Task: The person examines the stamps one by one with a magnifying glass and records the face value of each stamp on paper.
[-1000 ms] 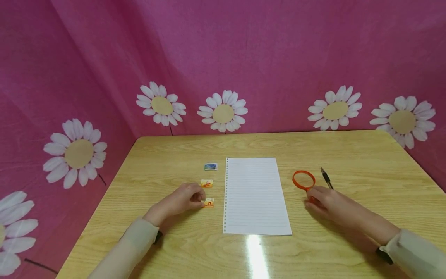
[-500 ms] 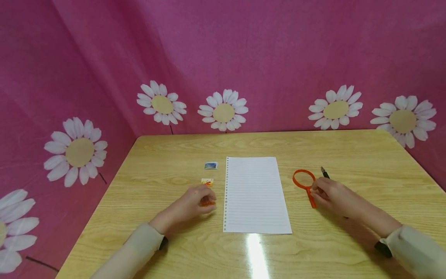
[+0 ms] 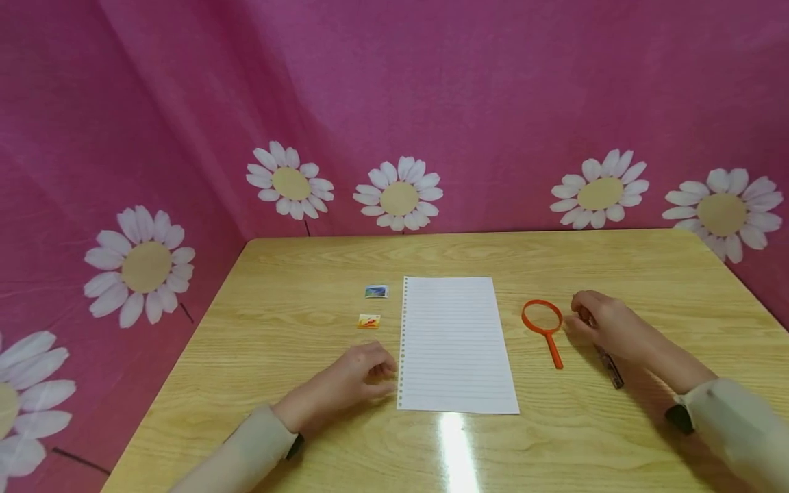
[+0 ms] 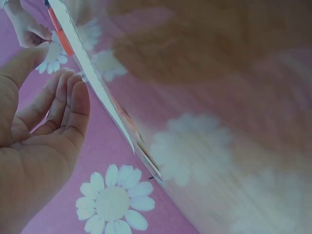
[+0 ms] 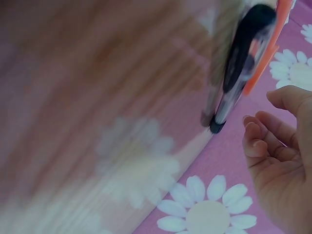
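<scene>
In the head view my left hand (image 3: 360, 375) is low over the table beside the left edge of a lined sheet of paper (image 3: 456, 349). Its fingers are loosely curled, and the left wrist view shows the thumb apart from the fingertips with nothing between them. Two small stamps, one blue (image 3: 377, 292) and one yellow (image 3: 369, 321), lie beyond this hand; a third, orange one seen earlier is hidden. My right hand (image 3: 613, 329) hovers over a black-and-clear pen (image 5: 239, 63) on the table, fingers loosely bent and apart from it in the right wrist view.
An orange-red magnifying glass (image 3: 553, 350) lies between the paper and my right hand. The wooden table (image 3: 296, 274) ends at a pink curtain (image 3: 481, 103) printed with daisies. A bright light reflection falls below the paper.
My right hand has let go of the magnifying glass handle and moved right, over the pen. My left hand has shifted right and nearer me, covering where the orange stamp lay.
</scene>
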A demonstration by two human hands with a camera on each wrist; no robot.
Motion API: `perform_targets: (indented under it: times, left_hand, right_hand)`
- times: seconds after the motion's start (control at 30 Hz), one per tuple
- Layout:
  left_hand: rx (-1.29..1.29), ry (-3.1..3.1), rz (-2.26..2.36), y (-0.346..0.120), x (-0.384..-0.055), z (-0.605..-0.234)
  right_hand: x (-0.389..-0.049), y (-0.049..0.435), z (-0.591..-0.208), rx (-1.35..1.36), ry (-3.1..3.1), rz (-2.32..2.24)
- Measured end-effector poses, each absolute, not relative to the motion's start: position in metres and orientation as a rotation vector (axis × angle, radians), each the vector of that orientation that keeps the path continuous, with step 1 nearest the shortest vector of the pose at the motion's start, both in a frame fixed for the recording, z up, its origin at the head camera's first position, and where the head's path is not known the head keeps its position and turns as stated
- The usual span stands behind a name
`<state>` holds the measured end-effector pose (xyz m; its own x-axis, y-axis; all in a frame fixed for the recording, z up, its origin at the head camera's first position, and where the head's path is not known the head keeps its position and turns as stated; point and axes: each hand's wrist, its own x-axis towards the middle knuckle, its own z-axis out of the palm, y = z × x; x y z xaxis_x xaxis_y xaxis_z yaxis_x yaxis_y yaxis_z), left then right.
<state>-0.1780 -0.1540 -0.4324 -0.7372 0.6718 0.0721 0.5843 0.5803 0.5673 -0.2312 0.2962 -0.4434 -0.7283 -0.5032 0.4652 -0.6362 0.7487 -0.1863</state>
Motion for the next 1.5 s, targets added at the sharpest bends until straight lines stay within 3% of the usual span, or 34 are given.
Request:
perform_targets:
  times: [0.57, 1.0, 1.5]
  left_hand:
    - [1.096, 2.689, 0.801, -0.147, -0.156, -0.433]
    - [1.398, 2.85, 0.416, -0.142, -0.152, -0.438]
    - [1.478, 2.871, 0.261, -0.139, -0.152, -0.441]
  right_hand:
    - [-0.246, 0.314, -0.442, 0.676, -2.77, 0.455]
    - [-0.25, 0.313, -0.441, 0.635, -2.892, 0.485]
    - [-0.247, 0.31, -0.443, 0.622, -2.927, 0.613]
